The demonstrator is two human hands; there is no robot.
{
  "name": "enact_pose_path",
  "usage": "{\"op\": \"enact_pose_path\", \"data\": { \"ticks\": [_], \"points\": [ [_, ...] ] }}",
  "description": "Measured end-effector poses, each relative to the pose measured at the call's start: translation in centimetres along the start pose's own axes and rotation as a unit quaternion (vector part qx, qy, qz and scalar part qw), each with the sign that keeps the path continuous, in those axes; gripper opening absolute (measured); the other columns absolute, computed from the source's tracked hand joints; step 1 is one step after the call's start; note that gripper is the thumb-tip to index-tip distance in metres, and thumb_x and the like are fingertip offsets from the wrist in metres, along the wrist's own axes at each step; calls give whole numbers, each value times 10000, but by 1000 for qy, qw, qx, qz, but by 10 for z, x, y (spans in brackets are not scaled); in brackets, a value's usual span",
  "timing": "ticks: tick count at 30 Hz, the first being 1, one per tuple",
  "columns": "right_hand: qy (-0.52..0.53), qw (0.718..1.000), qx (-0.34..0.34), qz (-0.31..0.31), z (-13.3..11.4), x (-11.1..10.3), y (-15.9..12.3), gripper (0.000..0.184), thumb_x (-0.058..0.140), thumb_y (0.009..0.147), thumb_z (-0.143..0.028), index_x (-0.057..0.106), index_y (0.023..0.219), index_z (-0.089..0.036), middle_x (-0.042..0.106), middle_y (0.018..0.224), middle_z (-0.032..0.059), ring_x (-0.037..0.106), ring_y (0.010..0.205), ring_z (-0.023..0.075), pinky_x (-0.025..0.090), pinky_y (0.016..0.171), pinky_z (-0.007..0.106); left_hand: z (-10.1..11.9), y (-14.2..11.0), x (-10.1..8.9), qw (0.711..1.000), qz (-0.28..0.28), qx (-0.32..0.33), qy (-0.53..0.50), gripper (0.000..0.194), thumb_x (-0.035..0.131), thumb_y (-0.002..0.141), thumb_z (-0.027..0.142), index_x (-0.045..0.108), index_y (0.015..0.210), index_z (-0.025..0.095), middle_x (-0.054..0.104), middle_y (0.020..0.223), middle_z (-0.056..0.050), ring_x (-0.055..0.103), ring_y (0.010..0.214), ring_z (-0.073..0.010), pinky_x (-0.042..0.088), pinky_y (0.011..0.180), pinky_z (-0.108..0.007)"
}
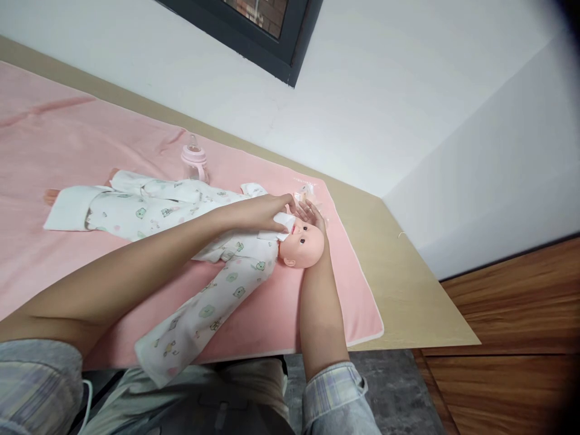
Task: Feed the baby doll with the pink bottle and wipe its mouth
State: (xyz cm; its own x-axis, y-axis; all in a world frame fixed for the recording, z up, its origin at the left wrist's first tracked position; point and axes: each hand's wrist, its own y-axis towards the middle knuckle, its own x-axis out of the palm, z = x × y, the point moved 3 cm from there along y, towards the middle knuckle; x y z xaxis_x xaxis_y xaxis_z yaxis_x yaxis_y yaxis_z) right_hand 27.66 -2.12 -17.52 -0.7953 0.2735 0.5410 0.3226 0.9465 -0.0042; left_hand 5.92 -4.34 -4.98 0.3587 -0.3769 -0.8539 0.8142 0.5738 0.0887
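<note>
A baby doll [309, 249] in white patterned pyjamas [154, 208] lies on its back, its head toward the right. My left hand [272, 212] reaches across its chest and pinches a white tissue or cloth [284, 222] against the doll's mouth and chin. My right forearm passes beyond the head, and my right hand [313, 212] curves along the head's far side, fingers apart and close to the face. Part of the right palm is hidden behind the head. Just past those fingers lies a small clear packet [306, 192].
Pink blanket [351, 296] covers much of the wooden table [403, 290]. A pink baby bottle [194, 158] stands upright beyond the doll's legs. The doll's near sleeve [181, 338] hangs over the front edge. White walls and a dark window frame [272, 51] rise behind.
</note>
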Motion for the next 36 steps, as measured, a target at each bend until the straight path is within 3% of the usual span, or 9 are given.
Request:
{"op": "enact_pose_path", "data": {
  "ticks": [2,5,8,11,24,36],
  "points": [
    [0,1000,-4,0,-1,0,-1,282,677,881,-435,688,1113,-276,739,1240,10,688,1193,179,545,1104,457,-2,2,1,1000,6,-2,-8,486,668,821,296,547,1278,185,687,1042,-79,639,888,-265,392,654,-263],
    [-5,1000,-10,1,-3,2,-2,254,681,877,-424,692,1089,-283,740,1228,5,691,1180,182,535,1122,459,-3,4,0,999,16,19,-20,359,669,815,299,628,1152,184,702,1078,-68,645,939,-261,404,699,-265],
    [-14,1000,-9,12,-5,4,-3,205,676,881,-403,693,1050,-287,748,1187,0,701,1154,177,527,1135,449,-3,5,-2,998,30,39,-25,164,653,823,296,673,932,176,711,952,-47,645,894,-249,392,703,-279],
    [-11,1000,-10,26,-5,5,-4,233,680,878,-422,690,1073,-295,741,1197,-6,701,1153,173,523,1139,441,-4,7,-4,997,57,43,-20,131,647,824,303,667,837,174,693,834,-31,634,819,-241,370,678,-294],
    [-9,1000,-10,16,-5,7,-10,303,704,864,-446,694,1121,-287,729,1249,7,676,1206,181,497,1162,431,-7,8,0,994,91,53,14,170,621,845,240,754,898,150,737,864,-55,650,831,-249,375,693,-302],
    [-5,1000,0,29,-10,11,-10,201,710,873,-412,694,1027,-284,741,1163,3,664,1175,182,500,1148,436,-3,9,6,990,116,83,13,199,608,903,258,773,925,147,751,914,-59,667,824,-227,389,688,-282]
  ]
}}
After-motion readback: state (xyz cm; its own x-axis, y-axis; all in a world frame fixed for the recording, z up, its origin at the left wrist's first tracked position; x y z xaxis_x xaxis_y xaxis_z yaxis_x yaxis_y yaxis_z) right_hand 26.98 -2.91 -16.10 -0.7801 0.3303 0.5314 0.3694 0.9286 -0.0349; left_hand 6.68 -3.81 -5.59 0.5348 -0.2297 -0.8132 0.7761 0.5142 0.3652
